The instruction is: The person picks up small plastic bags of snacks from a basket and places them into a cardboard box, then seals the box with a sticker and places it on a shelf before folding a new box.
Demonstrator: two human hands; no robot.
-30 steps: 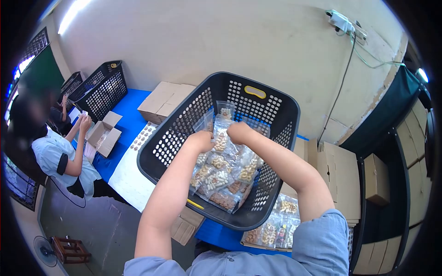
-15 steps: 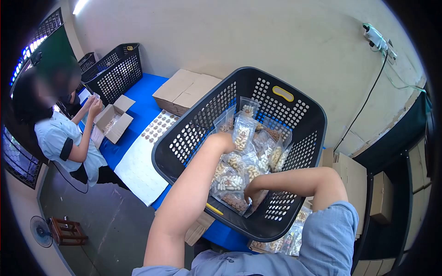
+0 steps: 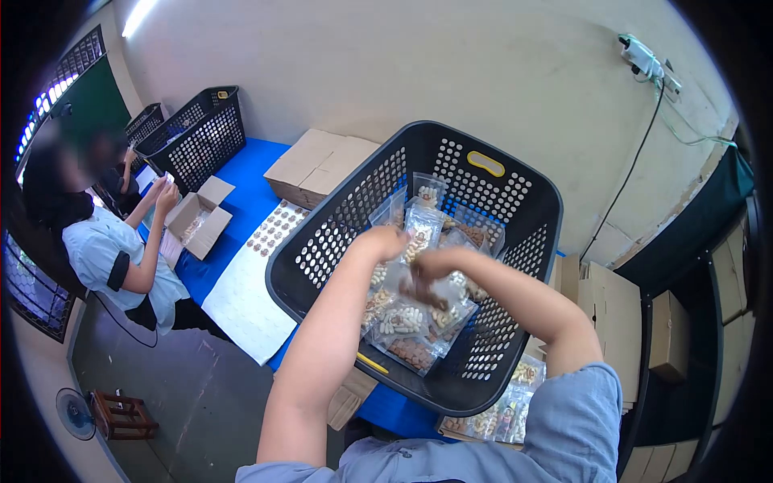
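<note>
A large black perforated basket (image 3: 419, 394) in front of me holds several clear zip pouches. Some contain white or cream pieces, like this pouch (image 3: 401, 320); others contain brown ones, like this pouch (image 3: 412, 351). My left hand (image 3: 385, 242) is inside the basket at its left, beside an upright pouch of pale pieces (image 3: 422, 229). Its fingers look curled, but what they grip is hidden. Smeared by motion, my right hand (image 3: 444, 262) reaches over the pile from the right, closed on a clear pouch with brown pieces (image 3: 423, 295).
Flattened cardboard boxes (image 3: 318, 165) are stacked behind the basket on a blue table (image 3: 256, 157). A white sheet (image 3: 250, 310) with rows of round stickers lies left. More pouches (image 3: 515, 402) rest at lower right. Two people work at left near an open carton (image 3: 201, 221) and black baskets.
My right hand has risen from the basket's near right side toward its middle, bringing a pouch of brown pieces. My left hand has shifted slightly. The view has tilted a little.
</note>
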